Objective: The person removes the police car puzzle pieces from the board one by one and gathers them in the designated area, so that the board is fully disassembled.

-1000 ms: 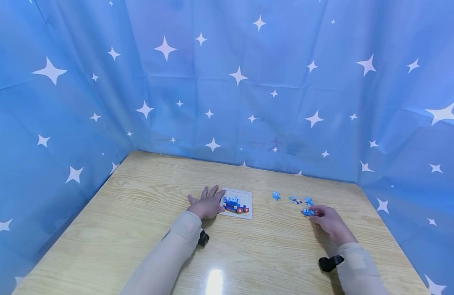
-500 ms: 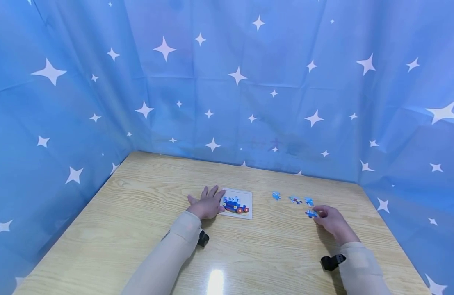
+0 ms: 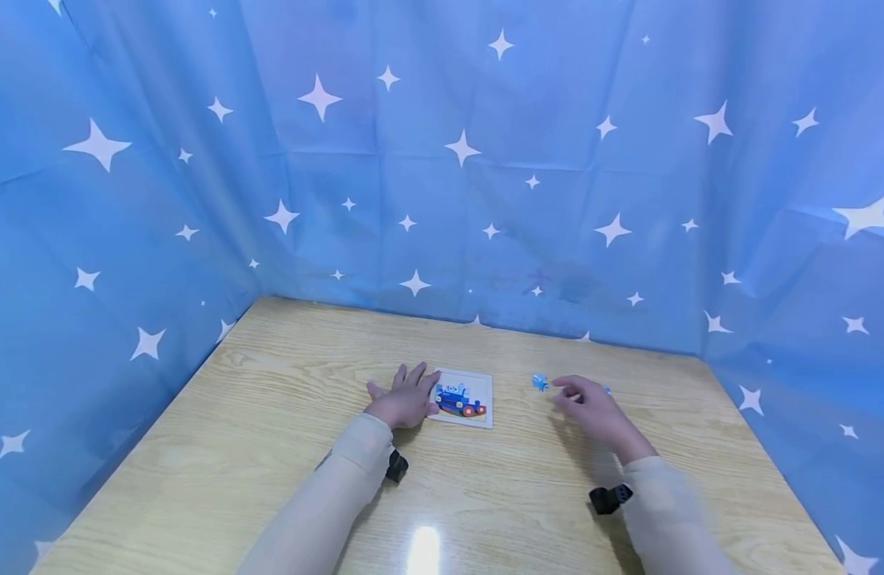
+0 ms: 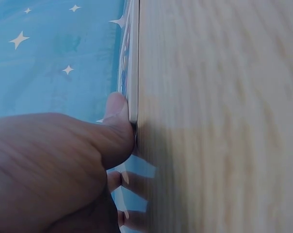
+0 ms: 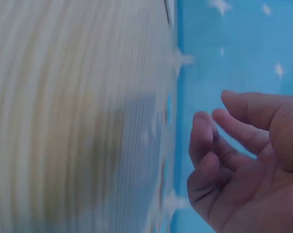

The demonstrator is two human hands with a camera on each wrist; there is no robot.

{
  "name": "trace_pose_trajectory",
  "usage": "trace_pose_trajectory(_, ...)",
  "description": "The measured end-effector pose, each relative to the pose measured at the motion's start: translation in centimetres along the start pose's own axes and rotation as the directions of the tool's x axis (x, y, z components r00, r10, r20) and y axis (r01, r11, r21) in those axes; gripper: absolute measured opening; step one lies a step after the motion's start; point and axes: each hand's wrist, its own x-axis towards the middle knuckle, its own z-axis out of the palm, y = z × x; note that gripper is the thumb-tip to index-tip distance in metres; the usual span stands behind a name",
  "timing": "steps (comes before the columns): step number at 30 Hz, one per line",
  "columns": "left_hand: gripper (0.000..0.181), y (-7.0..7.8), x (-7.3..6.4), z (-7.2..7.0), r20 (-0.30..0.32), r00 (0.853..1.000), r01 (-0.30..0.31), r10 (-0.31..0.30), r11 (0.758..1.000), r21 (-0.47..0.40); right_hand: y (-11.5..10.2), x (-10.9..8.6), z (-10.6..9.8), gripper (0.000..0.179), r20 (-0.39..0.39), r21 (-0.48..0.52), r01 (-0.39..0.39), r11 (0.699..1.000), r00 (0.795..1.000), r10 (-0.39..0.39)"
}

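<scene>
My left hand (image 3: 403, 399) lies spread at the left side of a jigsaw puzzle board (image 3: 489, 403) with a pale rim and a blue train picture. In the left wrist view, the thumb (image 4: 117, 109) rests on the board's edge (image 4: 133, 73). My right hand (image 3: 592, 411) hovers over the table to the right, fingers loosely bent. Thumb and fingers stand apart in the right wrist view, with nothing between them (image 5: 248, 150). Just left of its fingertips lies a blue puzzle piece (image 3: 539, 382). Another piece (image 3: 607, 390) peeks out behind the hand, which hides the others.
The wooden table (image 3: 283, 415) reaches back to a blue curtain (image 3: 427, 184) with white stars, which also hangs along both sides. Each wrist wears a small black camera, the left one (image 3: 396, 465) and the right one (image 3: 610, 499).
My right hand has let go of a blue puzzle piece at the right and moved left towards the leftmost loose piece, now covering others. My left hand has stayed on the board.
</scene>
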Motion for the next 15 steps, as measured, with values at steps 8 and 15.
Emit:
trace_pose_trajectory(8, 0.055, 0.3, -0.2, -0.4, -0.046, 0.999, 0.002, -0.004, 0.999, -0.049, -5.0, 3.3, 6.3, 0.031, 0.116, -0.034, 0.075, 0.997, 0.991, -0.07)
trace_pose_trajectory(15, 0.021, 0.5, 0.1, -0.2, -0.059, 0.998, -0.007, 0.002, 0.996, -0.087, -7.6, 4.7, 8.9, 0.036, 0.149, -0.129, 0.016, 0.991, 0.989, 0.003)
